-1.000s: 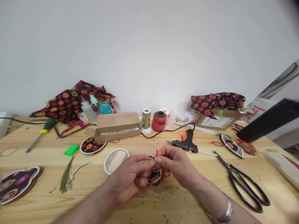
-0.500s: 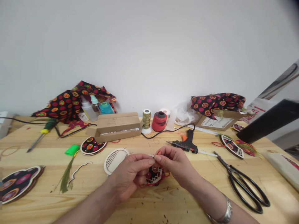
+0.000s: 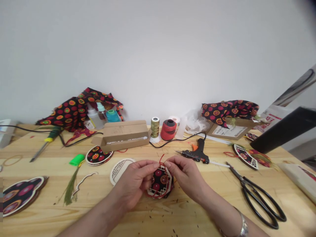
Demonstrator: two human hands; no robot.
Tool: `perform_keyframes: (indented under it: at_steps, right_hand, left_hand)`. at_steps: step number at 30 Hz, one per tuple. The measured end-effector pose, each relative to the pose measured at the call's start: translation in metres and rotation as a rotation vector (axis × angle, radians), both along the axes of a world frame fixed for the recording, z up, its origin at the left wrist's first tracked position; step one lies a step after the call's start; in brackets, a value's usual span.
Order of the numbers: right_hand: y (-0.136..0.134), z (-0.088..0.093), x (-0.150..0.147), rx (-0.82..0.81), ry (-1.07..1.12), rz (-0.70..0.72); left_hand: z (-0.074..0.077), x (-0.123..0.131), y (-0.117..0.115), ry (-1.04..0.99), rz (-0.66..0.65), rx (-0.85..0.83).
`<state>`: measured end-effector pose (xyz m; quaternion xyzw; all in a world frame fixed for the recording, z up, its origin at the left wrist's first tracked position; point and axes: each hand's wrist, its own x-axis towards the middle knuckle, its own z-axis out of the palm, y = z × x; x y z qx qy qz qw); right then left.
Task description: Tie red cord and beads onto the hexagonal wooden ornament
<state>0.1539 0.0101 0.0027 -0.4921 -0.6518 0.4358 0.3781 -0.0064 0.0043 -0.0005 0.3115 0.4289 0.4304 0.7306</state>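
Red cord (image 3: pixel 161 158), thin, looped: pinched at the top of a small ornament (image 3: pixel 160 181), between the fingertips of both hands.

Ornament: hexagonal, wooden lattice over black cloth with red and orange dots; held just above the surface (image 3: pixel 158 217), near its front middle, tilted up toward the person.

Left hand (image 3: pixel 134 182): grip closed on the ornament's left edge, thumb and forefinger nipping the cord.

Right hand (image 3: pixel 186 176): grip closed on the cord at the ornament's upper right; a metal bracelet (image 3: pixel 243 227) on the wrist.

Wooden lattice ring (image 3: pixel 120 166): flat, just left of the left hand.

Glue gun (image 3: pixel 197 153): black, lying beyond the right hand, its lead running back toward the wall.

Scissors (image 3: pixel 259 197): black, lying shut, well to the right.

Thread spools: one red (image 3: pixel 168 129), one olive-gold (image 3: pixel 155 126), upright side by side at the back.

Cardboard box (image 3: pixel 122 135): open, left of the spools.

Patterned fabric (image 3: pixel 79 107): heaped at the back left, bottles (image 3: pixel 103 115) against it.

Screwdriver (image 3: pixel 45 144): green-handled, far left.

Green tassel (image 3: pixel 72 179): lying left of the ring.
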Motion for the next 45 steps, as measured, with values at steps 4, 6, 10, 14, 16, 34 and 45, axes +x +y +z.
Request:
perform_keyframes:
  at_steps: [4, 6, 10, 14, 16, 34, 45]
  right_hand:
    - [0.000, -0.003, 0.001, 0.065, -0.097, -0.089]
    - [-0.002, -0.003, 0.000, 0.100, -0.130, -0.120]
    - [-0.007, 0.000, -0.002, 0.164, -0.152, -0.129]
    - [-0.015, 0.002, -0.005, 0.274, -0.243, -0.095]
    - [-0.020, 0.001, -0.007, 0.378, -0.300, -0.048]
    - [-0.028, 0.005, -0.008, 0.877, -0.418, 0.420]
    - [0.001, -0.005, -0.004, 0.262, 0.046, -0.135]
  left_hand:
    - [0.000, 0.001, 0.001, 0.019, 0.024, 0.001]
    - [0.000, 0.001, 0.002, 0.025, 0.037, -0.003]
    - [-0.001, 0.002, 0.001, 0.021, 0.046, -0.014]
    - [0.000, 0.003, 0.000, 0.013, 0.060, -0.024]
    - [0.002, 0.004, 0.000, 0.003, 0.072, -0.034]
    - [-0.001, 0.005, 0.000, -0.167, 0.058, -0.093]
    - [-0.005, 0.005, -0.003, 0.121, -0.039, 0.040]
